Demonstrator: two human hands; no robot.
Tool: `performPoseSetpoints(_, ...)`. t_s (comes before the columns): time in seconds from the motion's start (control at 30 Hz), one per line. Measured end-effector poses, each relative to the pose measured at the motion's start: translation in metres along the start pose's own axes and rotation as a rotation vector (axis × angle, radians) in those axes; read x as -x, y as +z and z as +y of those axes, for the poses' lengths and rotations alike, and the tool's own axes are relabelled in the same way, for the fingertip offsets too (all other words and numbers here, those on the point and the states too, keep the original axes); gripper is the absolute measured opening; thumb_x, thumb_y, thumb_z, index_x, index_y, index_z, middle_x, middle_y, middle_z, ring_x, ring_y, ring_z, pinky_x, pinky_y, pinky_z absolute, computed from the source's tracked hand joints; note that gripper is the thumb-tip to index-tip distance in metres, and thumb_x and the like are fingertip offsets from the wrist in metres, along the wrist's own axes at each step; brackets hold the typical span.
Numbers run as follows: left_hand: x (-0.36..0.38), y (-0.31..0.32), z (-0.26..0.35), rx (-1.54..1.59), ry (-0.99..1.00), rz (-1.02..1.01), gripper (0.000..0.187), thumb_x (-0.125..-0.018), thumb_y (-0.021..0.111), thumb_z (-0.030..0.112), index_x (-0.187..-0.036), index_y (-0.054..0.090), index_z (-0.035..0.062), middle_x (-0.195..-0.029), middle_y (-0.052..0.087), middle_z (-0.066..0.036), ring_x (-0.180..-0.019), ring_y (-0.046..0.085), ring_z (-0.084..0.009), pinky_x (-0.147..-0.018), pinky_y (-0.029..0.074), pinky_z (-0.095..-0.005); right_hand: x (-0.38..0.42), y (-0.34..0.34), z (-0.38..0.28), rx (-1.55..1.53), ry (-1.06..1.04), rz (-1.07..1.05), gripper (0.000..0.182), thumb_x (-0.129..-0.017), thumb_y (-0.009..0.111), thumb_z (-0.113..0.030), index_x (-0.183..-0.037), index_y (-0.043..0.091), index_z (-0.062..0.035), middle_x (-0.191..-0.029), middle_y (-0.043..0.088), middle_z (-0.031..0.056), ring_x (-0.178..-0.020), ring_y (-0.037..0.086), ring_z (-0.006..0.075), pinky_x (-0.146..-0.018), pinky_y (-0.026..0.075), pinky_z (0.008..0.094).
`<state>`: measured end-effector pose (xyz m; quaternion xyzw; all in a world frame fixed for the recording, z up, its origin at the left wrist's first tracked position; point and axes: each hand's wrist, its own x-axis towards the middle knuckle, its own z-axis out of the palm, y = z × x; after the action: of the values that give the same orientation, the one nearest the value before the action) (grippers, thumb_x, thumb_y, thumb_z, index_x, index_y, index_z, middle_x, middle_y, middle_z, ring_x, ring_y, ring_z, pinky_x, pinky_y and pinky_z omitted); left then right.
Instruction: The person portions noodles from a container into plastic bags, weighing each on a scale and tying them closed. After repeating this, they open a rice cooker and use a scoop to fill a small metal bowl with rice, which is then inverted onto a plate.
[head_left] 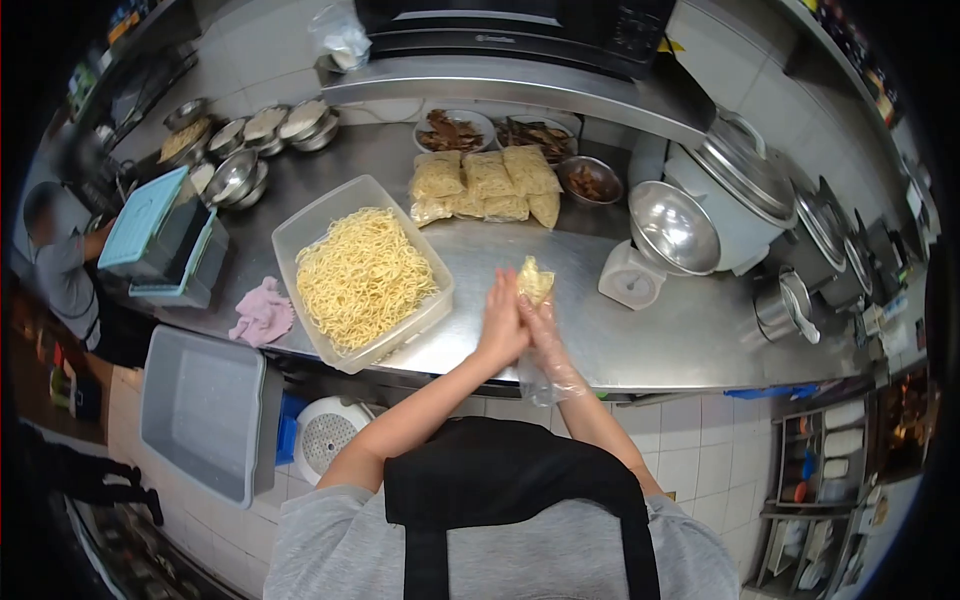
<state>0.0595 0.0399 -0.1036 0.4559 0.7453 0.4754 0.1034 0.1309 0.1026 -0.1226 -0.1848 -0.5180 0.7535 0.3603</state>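
Note:
Over the steel counter, my left hand [502,322] is bare, its fingers stretched out and its palm side against my right hand [543,335]. My right hand wears a clear plastic glove or bag and is closed around a small clear bag of noodles [535,282], which sticks up beyond the fingers. A large translucent tub [440,300] heaped with yellow noodles [362,280] stands to the left of my hands. Behind them, filled bags of noodles [488,176] lie stacked in rows. On the right is a white scale [630,280] with a metal bowl [675,228] on top.
A pink cloth [263,312] lies left of the tub, near a teal-lidded box [150,215]. A grey bin [200,410] stands below the counter's edge. Large pots [745,170] stand at the right. Another person [62,270] is at the far left.

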Motion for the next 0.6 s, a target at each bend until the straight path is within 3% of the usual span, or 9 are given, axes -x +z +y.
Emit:
performPoseSetpoints(0.03,0.009,0.001,-0.003,0.048,0.090,-0.091,0.075,-0.072,0.058,0.009,-0.135,0.020,-0.0056,-0.138,0.023,-0.030,-0.132,0.016,-0.0403,-0.106,0.020,-0.0405,-0.006,0.000,-0.009,-0.047,0.079,0.055,0.060,-0.081,0.064,-0.018,-0.128,0.029,-0.0055,-0.120,0.047,0.0123,-0.110,0.047,0.0216,-0.094,0.040,0.0348)
performPoseSetpoints(0.07,0.014,-0.001,-0.007,0.096,0.178,-0.182,0.077,-0.072,0.058,0.008,-0.137,0.018,-0.0033,-0.140,0.018,-0.029,-0.133,0.010,-0.0412,-0.108,0.016,-0.0381,-0.013,-0.008,-0.012,-0.046,0.092,0.036,0.060,-0.081,0.064,-0.018,-0.128,0.029,-0.0055,-0.120,0.047,0.0123,-0.110,0.047,0.0216,-0.094,0.040,0.0348)
performPoseSetpoints(0.13,0.015,-0.023,-0.008,0.261,0.095,-0.255,0.077,-0.073,0.060,0.010,-0.138,0.019,0.0003,-0.144,0.010,-0.027,-0.135,0.001,-0.0371,-0.109,0.010,-0.0370,-0.030,-0.011,-0.022,-0.038,0.346,-0.031,0.048,-0.080,0.063,-0.016,-0.120,0.039,-0.0042,-0.108,0.054,0.0111,-0.097,0.055,0.0210,-0.082,0.048,0.0338)
performPoseSetpoints(0.2,0.019,-0.055,-0.003,0.233,0.089,-0.358,0.073,-0.074,0.061,0.011,-0.138,0.027,0.0061,-0.144,0.011,-0.025,-0.136,0.006,-0.0338,-0.108,0.012,-0.0374,-0.048,-0.001,-0.027,-0.059,0.386,0.026,0.043,-0.077,0.064,-0.014,-0.114,0.045,-0.0012,-0.101,0.057,0.0102,-0.089,0.059,0.0225,-0.074,0.052,0.0355)
performPoseSetpoints(0.23,0.023,-0.071,0.002,0.306,0.096,-0.323,0.063,-0.076,0.062,0.010,-0.134,0.037,0.0107,-0.145,0.016,-0.019,-0.135,0.017,-0.0295,-0.106,0.020,-0.0381,-0.066,0.000,-0.024,-0.100,0.408,-0.013,0.042,-0.077,0.064,-0.015,-0.113,0.046,-0.0001,-0.100,0.057,0.0109,-0.088,0.060,0.0231,-0.074,0.052,0.0364)
performPoseSetpoints(0.37,0.038,-0.144,0.013,0.422,-0.032,-0.304,0.054,-0.078,0.058,0.006,-0.129,0.044,0.0107,-0.143,0.026,-0.013,-0.130,0.029,-0.0256,-0.102,0.029,-0.0376,-0.130,0.030,-0.014,-0.227,0.421,-0.076,0.039,-0.076,0.068,-0.017,-0.106,0.053,0.0021,-0.095,0.061,0.0143,-0.083,0.062,0.0242,-0.074,0.053,0.0378)
performPoseSetpoints(0.43,0.045,-0.175,0.004,0.387,-0.033,-0.116,0.043,-0.080,0.056,0.007,-0.122,0.052,0.0124,-0.135,0.040,-0.009,-0.120,0.042,-0.0223,-0.092,0.039,-0.0348,-0.168,0.024,0.021,-0.227,0.408,-0.135,0.034,-0.076,0.069,-0.017,-0.101,0.056,0.0024,-0.092,0.062,0.0131,-0.081,0.062,0.0229,-0.072,0.052,0.0365)
performPoseSetpoints(0.5,0.054,-0.206,-0.008,0.356,-0.096,-0.030,0.040,-0.080,0.055,0.005,-0.120,0.053,0.0101,-0.134,0.041,-0.009,-0.120,0.042,-0.0210,-0.094,0.037,-0.0343,-0.194,0.012,0.059,-0.217,0.437,-0.167,0.031,-0.075,0.070,-0.016,-0.098,0.059,0.0022,-0.090,0.063,0.0117,-0.078,0.062,0.0216,-0.070,0.052,0.0353)
performPoseSetpoints(0.6,0.070,-0.243,-0.032,0.273,-0.160,0.179,0.036,-0.079,0.057,0.007,-0.116,0.056,0.0089,-0.126,0.049,-0.010,-0.115,0.047,-0.0212,-0.090,0.039,-0.0332,-0.214,0.009,0.095,0.653,0.132,0.012,0.025,-0.076,0.069,-0.021,-0.090,0.063,-0.0016,-0.082,0.065,0.0074,-0.072,0.060,0.0192,-0.065,0.048,0.0323)
